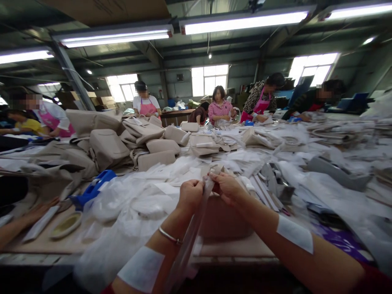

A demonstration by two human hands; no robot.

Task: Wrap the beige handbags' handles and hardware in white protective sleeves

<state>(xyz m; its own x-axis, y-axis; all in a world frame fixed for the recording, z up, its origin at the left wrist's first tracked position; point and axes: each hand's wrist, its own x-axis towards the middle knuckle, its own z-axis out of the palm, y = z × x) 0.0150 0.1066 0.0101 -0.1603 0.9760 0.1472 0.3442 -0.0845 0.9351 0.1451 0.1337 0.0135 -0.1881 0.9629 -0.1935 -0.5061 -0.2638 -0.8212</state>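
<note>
My left hand is closed, fingers curled round a long strip of translucent plastic film. The strip hangs from between my hands, past my left wrist, toward the table's near edge. My right hand pinches its upper end, close beside the left. A short beige piece, perhaps a strap end, shows at the fingertips; whether it lies inside the film I cannot tell. Below my hands a beige bag rests on the table, partly hidden by my right forearm.
Crumpled clear plastic spreads across the table. Beige bags are piled at the far left. A blue tape dispenser and a tape roll lie left, near another person's hand. A grey dispenser stands right. Several people work opposite.
</note>
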